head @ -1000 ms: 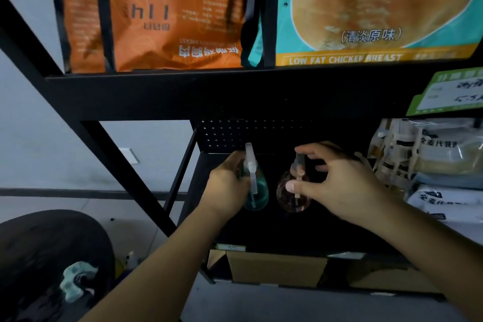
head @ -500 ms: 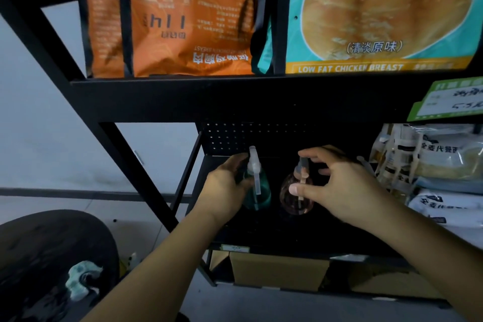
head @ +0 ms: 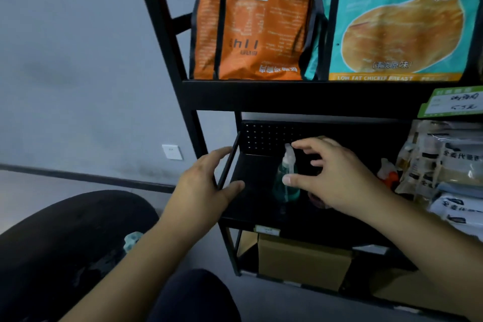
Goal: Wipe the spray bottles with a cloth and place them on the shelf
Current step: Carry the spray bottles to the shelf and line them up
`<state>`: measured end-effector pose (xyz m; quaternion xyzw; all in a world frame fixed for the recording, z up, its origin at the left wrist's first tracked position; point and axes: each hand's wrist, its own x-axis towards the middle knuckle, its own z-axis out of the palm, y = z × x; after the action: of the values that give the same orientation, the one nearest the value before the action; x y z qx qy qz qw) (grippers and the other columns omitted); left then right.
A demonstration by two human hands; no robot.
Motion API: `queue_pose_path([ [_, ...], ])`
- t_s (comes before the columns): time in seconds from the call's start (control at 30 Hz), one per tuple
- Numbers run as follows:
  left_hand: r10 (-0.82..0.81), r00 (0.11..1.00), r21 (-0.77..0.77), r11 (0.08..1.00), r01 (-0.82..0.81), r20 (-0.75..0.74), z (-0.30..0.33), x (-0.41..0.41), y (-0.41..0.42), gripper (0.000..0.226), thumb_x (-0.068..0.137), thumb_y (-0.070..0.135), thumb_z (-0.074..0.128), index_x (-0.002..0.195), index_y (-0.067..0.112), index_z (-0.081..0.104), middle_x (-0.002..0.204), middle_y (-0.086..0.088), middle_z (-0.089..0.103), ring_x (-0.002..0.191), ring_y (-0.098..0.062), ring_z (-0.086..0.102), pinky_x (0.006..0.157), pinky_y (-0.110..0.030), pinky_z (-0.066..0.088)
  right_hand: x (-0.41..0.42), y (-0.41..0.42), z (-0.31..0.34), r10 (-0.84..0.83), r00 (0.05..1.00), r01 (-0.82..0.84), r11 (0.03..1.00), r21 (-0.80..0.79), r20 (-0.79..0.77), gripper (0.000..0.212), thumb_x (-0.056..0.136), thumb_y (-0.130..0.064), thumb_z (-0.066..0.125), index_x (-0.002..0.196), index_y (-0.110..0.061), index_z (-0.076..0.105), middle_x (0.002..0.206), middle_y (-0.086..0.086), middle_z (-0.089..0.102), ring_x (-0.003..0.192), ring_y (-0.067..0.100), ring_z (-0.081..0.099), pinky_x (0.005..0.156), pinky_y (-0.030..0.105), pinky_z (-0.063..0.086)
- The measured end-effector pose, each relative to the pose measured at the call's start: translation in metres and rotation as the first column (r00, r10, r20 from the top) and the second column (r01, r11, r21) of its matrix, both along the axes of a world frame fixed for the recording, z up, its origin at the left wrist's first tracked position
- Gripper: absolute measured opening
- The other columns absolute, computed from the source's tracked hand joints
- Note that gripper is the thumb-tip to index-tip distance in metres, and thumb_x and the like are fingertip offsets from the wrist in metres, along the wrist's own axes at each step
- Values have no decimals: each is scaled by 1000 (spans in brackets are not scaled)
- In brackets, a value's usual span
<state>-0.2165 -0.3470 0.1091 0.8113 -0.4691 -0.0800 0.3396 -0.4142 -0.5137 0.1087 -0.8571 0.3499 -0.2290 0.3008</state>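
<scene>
A teal spray bottle (head: 285,180) with a white nozzle stands upright on the black shelf (head: 251,206). A pinkish spray bottle (head: 317,200) stands right of it, mostly hidden behind my right hand (head: 329,178). That hand hovers over both bottles with its fingers spread and grips nothing. My left hand (head: 206,185) is open at the shelf's left edge, left of the teal bottle and apart from it. A light teal cloth (head: 132,240) lies on the dark round seat at lower left.
Orange bag (head: 251,18) and teal chicken bag (head: 400,18) stand on the upper shelf. Clear food packets (head: 444,165) and an orange-topped bottle (head: 389,175) fill the shelf's right side. Cardboard boxes (head: 303,261) sit below. A black seat (head: 65,243) is at lower left.
My left hand has let go of the teal bottle and pulled back to the left. My right hand has released the pinkish bottle's nozzle and opened. The camera has swung left and back.
</scene>
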Motion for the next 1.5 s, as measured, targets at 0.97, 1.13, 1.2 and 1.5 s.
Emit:
queue_pose_path([
  [0.97, 618, 777, -68, 786, -614, 121, -1, 117, 363, 64, 89, 43, 79, 147, 39, 55, 139, 10, 66, 121, -20, 65, 106, -37, 51, 238, 266, 10, 595, 803, -596, 799, 80, 43, 65, 78, -49, 85, 135, -44, 55, 124, -28, 48, 112, 1, 55, 82, 11, 43],
  [1.13, 732, 677, -41, 681, -731, 84, -28, 140, 426, 63, 89, 38, 81, 147, 35, 57, 139, 4, 67, 123, -24, 66, 107, -43, 53, 285, 314, -16, 683, 730, -681, 722, 120, 37, 68, 74, -54, 86, 135, -47, 55, 128, -28, 50, 114, 3, 59, 90, 24, 50],
  [1.2, 776, 629, -37, 631, -775, 54, -37, 151, 449, 61, 89, 35, 82, 145, 31, 59, 139, 3, 68, 124, -24, 65, 107, -44, 53, 302, 331, -25, 717, 697, -713, 689, 130, 24, 68, 75, -55, 85, 135, -48, 54, 128, -29, 49, 114, 3, 59, 92, 26, 51],
  [1.5, 878, 479, -12, 479, -878, -28, -78, 208, 524, 39, 97, 33, 73, 135, 35, 66, 135, 9, 70, 130, -16, 62, 104, -40, 52, 372, 390, -68, 810, 586, -798, 571, 195, 25, 68, 76, -56, 84, 135, -48, 53, 131, -27, 51, 113, 1, 58, 85, 18, 47],
])
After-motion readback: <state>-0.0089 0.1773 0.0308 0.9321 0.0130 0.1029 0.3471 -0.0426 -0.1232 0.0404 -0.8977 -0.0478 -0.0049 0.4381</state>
